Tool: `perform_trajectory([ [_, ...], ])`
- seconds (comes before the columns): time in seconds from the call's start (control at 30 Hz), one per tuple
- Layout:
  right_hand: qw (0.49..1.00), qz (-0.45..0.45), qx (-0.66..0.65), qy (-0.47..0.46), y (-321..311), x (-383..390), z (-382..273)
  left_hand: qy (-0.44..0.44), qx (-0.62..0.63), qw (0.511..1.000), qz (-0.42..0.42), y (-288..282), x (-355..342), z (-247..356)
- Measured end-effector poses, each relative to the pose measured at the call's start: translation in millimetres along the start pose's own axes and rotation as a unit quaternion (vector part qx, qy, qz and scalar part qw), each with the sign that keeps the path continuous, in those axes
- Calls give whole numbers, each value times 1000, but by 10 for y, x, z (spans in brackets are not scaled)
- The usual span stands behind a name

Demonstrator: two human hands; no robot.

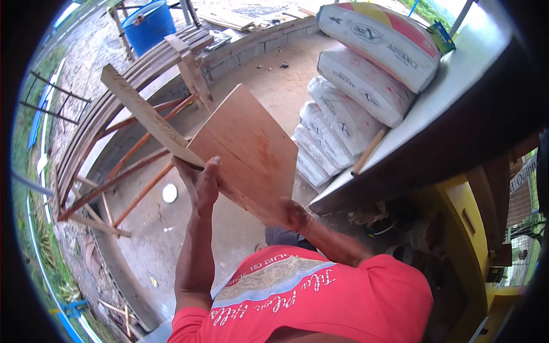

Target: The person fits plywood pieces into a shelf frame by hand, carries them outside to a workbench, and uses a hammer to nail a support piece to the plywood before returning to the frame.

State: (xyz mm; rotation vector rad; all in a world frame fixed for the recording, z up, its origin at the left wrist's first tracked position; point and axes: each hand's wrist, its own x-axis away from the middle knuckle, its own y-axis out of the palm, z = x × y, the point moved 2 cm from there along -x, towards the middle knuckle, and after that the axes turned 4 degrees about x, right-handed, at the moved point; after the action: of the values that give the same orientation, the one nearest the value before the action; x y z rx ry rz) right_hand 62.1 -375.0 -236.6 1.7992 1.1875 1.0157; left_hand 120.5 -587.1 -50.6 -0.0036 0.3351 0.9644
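My left hand (201,182) is wrapped round the lower end of a pale length of timber (140,111), its thumb on top. The timber slants up and away to the left. A square-cornered plywood panel (249,143) with a reddish-brown face is held up tilted in front of me. My right hand (293,215), slightly blurred, grips its lower right edge. The panel's left corner lies right beside the timber and my left hand; whether they touch I cannot tell.
A wooden bench frame (128,88) with slanting legs stands on the left. White printed sacks (366,80) are stacked at the right beside a dark-edged counter (417,140). A blue drum (150,27) stands far left; a white round lid-like disc (170,193) lies on the concrete floor (148,246).
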Motion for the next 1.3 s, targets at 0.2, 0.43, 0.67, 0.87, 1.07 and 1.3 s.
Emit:
perform_trajectory([
  [0.2, 997, 18, -15, -68, -346, -1284, -873, 11, -12, 997, -71, 565, -1620, -906],
  [0.43, 995, -4, -45, -88, -1186, -3053, -2149, 33, 27, 993, -109, 1515, -3586, -2116],
  [0.67, 977, 85, -82, -180, -1533, -4108, -3640, -47, 32, 985, -160, 2825, -5249, -3066],
  [0.87, 938, 140, -107, -298, -2397, -4617, -4960, -138, 52, 942, -303, 4570, -6317, -3982],
  [1.07, 861, 287, -137, -397, -2644, -4887, -6131, -225, 118, 878, -406, 6282, -7015, -4689],
  [1.3, 817, 351, -112, -443, -3583, -5254, -7940, -270, 131, 855, -422, 8182, -7751, -5885],
])
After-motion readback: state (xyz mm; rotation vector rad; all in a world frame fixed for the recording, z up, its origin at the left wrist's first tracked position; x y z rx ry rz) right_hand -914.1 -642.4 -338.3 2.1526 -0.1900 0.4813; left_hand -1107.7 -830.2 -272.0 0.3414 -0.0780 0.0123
